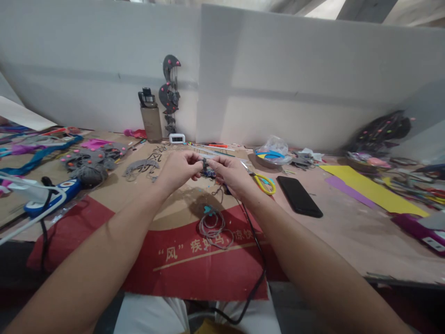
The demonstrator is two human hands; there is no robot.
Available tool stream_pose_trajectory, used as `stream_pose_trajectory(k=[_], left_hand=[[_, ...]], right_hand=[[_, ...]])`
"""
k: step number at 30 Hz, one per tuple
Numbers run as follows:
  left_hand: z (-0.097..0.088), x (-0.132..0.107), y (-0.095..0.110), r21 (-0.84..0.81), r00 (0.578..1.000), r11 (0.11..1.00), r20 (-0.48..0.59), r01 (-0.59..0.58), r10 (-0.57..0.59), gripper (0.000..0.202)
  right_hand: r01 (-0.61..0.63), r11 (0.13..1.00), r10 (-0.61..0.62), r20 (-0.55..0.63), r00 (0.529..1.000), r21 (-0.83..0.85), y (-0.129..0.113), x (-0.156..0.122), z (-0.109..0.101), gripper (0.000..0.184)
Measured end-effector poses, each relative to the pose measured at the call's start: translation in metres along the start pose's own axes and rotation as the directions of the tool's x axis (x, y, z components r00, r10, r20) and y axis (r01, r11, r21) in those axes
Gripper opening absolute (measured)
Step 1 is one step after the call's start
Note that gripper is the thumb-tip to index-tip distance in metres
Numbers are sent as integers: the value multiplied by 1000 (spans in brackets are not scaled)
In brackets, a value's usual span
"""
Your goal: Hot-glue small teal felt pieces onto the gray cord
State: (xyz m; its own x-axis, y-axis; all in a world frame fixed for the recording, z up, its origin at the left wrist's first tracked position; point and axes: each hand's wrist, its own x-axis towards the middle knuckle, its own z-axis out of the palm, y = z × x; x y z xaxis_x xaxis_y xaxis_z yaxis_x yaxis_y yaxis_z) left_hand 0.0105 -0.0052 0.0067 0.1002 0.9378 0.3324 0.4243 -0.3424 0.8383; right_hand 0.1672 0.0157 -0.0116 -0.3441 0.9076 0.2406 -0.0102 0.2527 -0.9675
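Over the cardboard sheet [163, 218], my left hand [181, 170] and my right hand [229, 175] meet with fingertips pinched. Between them is a small dark grey piece [205, 164], partly hidden by the fingers; its exact kind is unclear. Below the hands lies a loose coil of grey cord [211, 223], with a small turquoise piece [208, 210] at its top. Yellow-handled scissors [264, 184] rest beside my right hand. A black cable [259, 246] runs from under that hand down past the sheet's front edge. Left of my left hand is a flat grey crescent-shaped piece [141, 168].
A black phone [299, 196] lies to the right, near yellow sheet material [375, 190]. At the back stand a water bottle [150, 118] and a small white digital clock [177, 138]. Grey pieces with pink dots [93, 155] and a blue-and-white tool [52, 197] lie on the left.
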Motion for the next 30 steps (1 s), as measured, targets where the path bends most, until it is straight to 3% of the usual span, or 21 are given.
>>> stream_pose_trajectory(k=[4, 10, 16, 19, 22, 26, 30], left_hand=[[0, 1, -2, -51, 999, 998, -20, 36, -37, 10], [3, 3, -7, -85, 998, 995, 12, 57, -57, 9], [0, 5, -7, -392, 958, 885, 234, 250, -168, 20], [-5, 6, -6, -442, 929, 839, 320, 318, -184, 25], [-7, 6, -7, -366, 929, 882, 326, 297, -177, 27], [-5, 5, -8, -136, 968, 981, 227, 138, -104, 23], [-2, 2, -6, 58, 982, 998, 184, 23, -34, 17]], right_hand=[[21, 997, -21, -4, 1000, -76, -2, 0, 1, 27], [66, 959, -98, -105, 990, -274, 2, 0, 3, 21], [47, 962, -97, -175, 980, -270, 4, 3, -3, 15], [35, 959, -88, -178, 980, -282, 1, 2, -5, 12], [34, 943, -84, -139, 987, -331, -1, 0, -6, 10], [63, 885, -119, -93, 989, -460, -2, -3, -5, 9], [123, 828, -186, -60, 981, -547, -1, -4, -3, 10]])
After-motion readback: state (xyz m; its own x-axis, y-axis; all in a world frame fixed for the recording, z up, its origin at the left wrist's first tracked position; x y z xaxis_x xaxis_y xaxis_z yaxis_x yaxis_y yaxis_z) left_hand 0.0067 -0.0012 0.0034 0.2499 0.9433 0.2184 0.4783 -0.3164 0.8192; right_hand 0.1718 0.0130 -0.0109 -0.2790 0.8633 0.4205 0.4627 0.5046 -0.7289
